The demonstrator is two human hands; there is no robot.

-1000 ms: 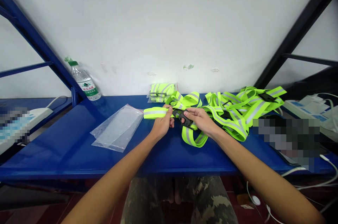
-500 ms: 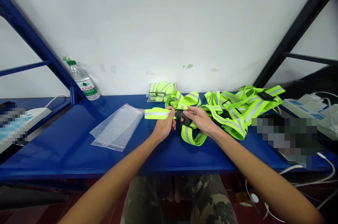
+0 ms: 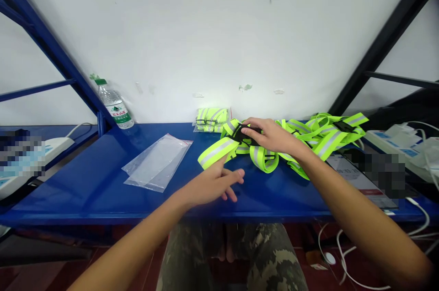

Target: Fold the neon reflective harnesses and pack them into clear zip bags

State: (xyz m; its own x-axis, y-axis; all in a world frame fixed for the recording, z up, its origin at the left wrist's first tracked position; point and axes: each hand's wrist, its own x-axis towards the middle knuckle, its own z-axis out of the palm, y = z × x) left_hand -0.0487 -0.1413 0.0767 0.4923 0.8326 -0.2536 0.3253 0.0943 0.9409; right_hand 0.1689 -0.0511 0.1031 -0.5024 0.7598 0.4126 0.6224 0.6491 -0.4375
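My right hand (image 3: 270,134) grips a black plastic buckle (image 3: 239,133) on a neon-yellow reflective strap (image 3: 217,150) with a silver stripe; its fingers cover part of the buckle. One strap end loops out leftward, and another loop (image 3: 264,163) hangs below the hand. My left hand (image 3: 216,183) is open, fingers apart and holding nothing, just in front of the strap over the table's near part. To the right lies a tangled heap of similar reflective straps (image 3: 329,138) with black buckles. A bundle of folded straps in a clear bag (image 3: 211,119) rests against the wall.
Clear zip bags (image 3: 157,163) lie on the blue table (image 3: 103,177), left of my hands. A water bottle (image 3: 118,110) leans at the back left. A phone (image 3: 360,177) is at right, near power strips (image 3: 387,142) and white cables (image 3: 420,211).
My left hand has let go of the strap and moved toward me, opening. My right hand has shifted up and away with the buckle, now held from above.
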